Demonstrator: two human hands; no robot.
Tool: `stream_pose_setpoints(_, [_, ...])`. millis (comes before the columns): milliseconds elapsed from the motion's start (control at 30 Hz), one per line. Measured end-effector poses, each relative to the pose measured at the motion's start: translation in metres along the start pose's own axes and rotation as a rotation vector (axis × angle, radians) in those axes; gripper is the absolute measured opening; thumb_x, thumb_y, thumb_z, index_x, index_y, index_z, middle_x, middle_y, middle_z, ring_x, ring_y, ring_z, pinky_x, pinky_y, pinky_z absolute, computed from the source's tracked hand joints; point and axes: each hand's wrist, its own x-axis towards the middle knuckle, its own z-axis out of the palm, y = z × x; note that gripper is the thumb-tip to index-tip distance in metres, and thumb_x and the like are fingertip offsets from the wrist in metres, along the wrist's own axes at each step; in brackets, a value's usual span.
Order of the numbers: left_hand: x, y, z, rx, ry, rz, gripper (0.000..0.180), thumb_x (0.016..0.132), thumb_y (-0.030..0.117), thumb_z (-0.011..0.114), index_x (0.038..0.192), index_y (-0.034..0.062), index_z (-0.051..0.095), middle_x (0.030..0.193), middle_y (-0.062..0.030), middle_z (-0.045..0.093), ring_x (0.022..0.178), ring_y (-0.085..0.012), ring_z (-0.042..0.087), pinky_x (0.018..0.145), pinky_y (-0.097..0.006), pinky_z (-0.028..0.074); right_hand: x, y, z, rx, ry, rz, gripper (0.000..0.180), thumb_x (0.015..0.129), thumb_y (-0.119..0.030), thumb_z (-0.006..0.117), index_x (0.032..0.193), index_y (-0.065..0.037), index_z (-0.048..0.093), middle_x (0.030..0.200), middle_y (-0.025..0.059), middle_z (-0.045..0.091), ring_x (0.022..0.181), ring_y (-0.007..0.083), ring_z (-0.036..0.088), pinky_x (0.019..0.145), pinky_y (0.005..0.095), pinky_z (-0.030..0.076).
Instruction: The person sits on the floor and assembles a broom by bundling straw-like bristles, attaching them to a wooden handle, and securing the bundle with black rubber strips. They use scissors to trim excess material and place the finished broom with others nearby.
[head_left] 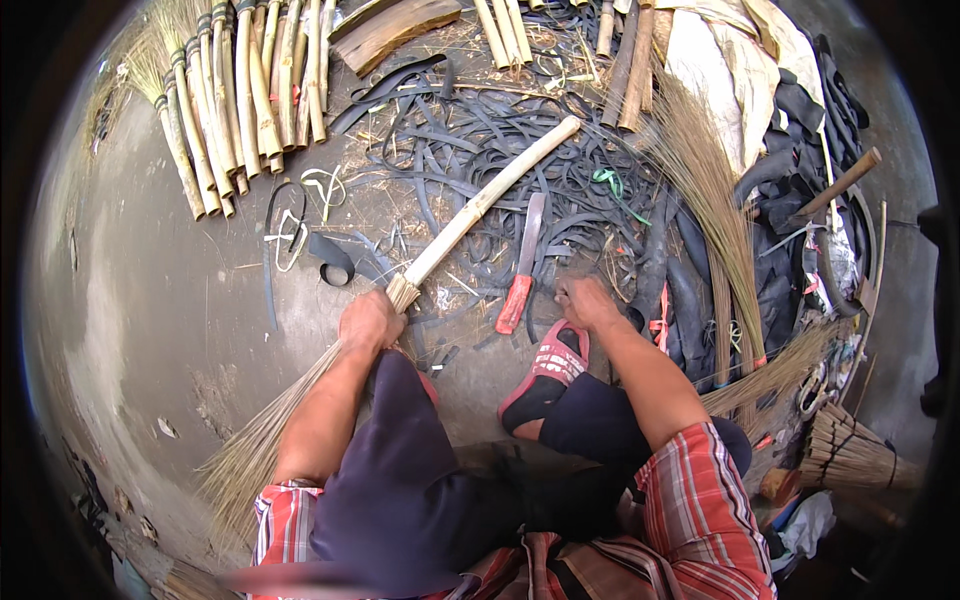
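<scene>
My left hand (370, 322) is wrapped round the neck of a stick broom, where its bristles (275, 415) meet a pale bamboo handle (490, 195). The handle slants up and away to the right; the bristles trail down past my left forearm. Beyond my right foot, my right hand (588, 302) is low by the edge of a heap of black rubber strips (480, 140). Its fingers are curled closed, and what they hold, if anything, is hidden. Between the hands a knife (517, 295) with a red-wrapped grip lies on the ground, blade pointing away.
Several finished brooms with bamboo handles (245, 90) lie at the far left. A curved wood piece (395, 35) is at the back. On the right are loose bristles (710, 190), black rubber pieces (690, 320), a pale sack (715, 80), a wooden-handled tool (840, 185) and a tied bristle bundle (850, 450).
</scene>
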Motion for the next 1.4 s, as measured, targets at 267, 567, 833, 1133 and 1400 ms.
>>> stream_pose_setpoints(267, [0.001, -0.005, 0.000, -0.043, 0.002, 0.018, 0.050, 0.083, 0.031, 0.079, 0.120, -0.0022, 0.072, 0.113, -0.0271, 0.076, 0.109, -0.0426, 0.074, 0.097, -0.050, 0.058, -0.036, -0.027, -0.078, 0.795, -0.187, 0.100, 0.019, 0.108, -0.015, 0.058, 0.120, 0.000, 0.057, 0.089, 0.0124, 0.074, 0.071, 0.0149, 0.069, 0.061, 0.0316, 0.050])
stream_pose_setpoints(567, [0.000, -0.012, 0.002, -0.078, 0.021, 0.035, 0.039, 0.087, 0.021, 0.073, 0.119, -0.0008, 0.074, 0.115, -0.0267, 0.076, 0.108, -0.0403, 0.075, 0.094, -0.047, 0.060, 0.000, -0.209, -0.015, 0.539, 0.354, -0.459, 0.024, 0.111, -0.022, 0.054, 0.121, -0.001, 0.061, 0.085, 0.0150, 0.066, 0.078, 0.0270, 0.067, 0.074, 0.0436, 0.052])
stream_pose_setpoints(833, [0.006, -0.019, 0.023, -0.154, 0.139, 0.073, 0.038, 0.089, 0.016, 0.067, 0.121, -0.0051, 0.065, 0.103, -0.0286, 0.076, 0.099, -0.0438, 0.076, 0.086, -0.051, 0.061, 0.050, -0.264, 0.024, 0.598, 0.103, -0.036, 0.037, 0.108, -0.029, 0.054, 0.103, 0.005, 0.068, 0.099, 0.0299, 0.071, 0.101, 0.0498, 0.067, 0.089, 0.0555, 0.050])
stream_pose_setpoints(1133, [0.004, -0.021, 0.028, -0.111, 0.180, 0.103, 0.038, 0.096, 0.017, 0.064, 0.128, -0.0007, 0.058, 0.105, -0.0231, 0.077, 0.096, -0.0378, 0.078, 0.083, -0.046, 0.062, 0.083, -0.280, 0.011, 0.482, -0.021, 0.016, 0.044, 0.101, -0.034, 0.061, 0.079, 0.002, 0.074, 0.065, 0.0150, 0.070, 0.064, 0.0294, 0.069, 0.069, 0.0446, 0.053])
stream_pose_setpoints(1400, [0.004, -0.021, 0.018, -0.127, 0.102, 0.112, 0.034, 0.091, 0.021, 0.070, 0.120, 0.0021, 0.065, 0.105, -0.0220, 0.077, 0.099, -0.0369, 0.078, 0.088, -0.045, 0.062, 0.056, -0.249, 0.019, 0.794, -0.251, 0.044, 0.041, 0.105, -0.040, 0.060, 0.105, -0.001, 0.073, 0.077, 0.0111, 0.075, 0.074, 0.0205, 0.068, 0.076, 0.0367, 0.051])
